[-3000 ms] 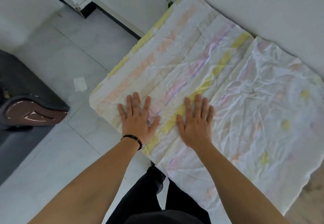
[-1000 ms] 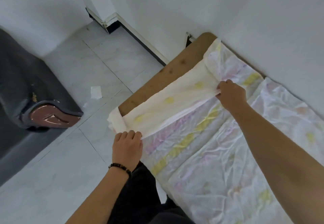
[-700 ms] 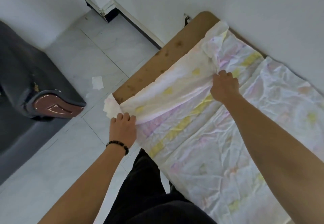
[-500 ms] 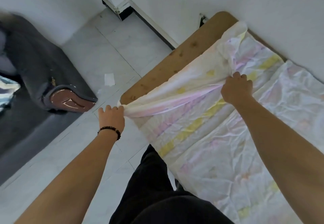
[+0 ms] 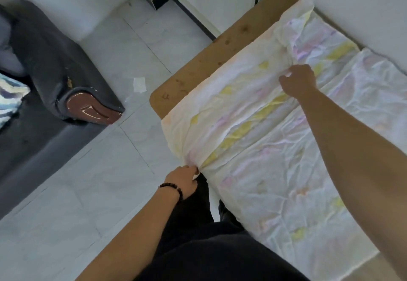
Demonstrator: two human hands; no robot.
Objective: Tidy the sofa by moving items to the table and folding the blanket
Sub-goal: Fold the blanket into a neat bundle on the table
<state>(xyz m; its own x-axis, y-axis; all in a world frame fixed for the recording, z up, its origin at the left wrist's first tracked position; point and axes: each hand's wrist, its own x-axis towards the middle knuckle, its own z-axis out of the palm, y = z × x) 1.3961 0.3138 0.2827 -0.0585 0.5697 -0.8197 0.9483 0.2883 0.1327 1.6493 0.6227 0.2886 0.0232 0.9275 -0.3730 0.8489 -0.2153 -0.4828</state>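
pale crinkled blanket [image 5: 275,148] lies on the wooden surface [image 5: 211,60], its folded flap pinched by left hand [image 5: 184,181] and right hand [image 5: 297,80].

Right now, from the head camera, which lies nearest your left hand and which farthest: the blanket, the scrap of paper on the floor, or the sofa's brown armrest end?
From the left hand:
1. Blanket, gripped at its corner.
2. Paper scrap, on the floor ahead.
3. Armrest end, far left.

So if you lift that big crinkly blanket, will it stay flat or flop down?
Probably flop: the thin, pastel-striped white blanket bunches into gathers where the left hand pinches it. It likely feels light, since the right hand holds a fold with just its fingers.
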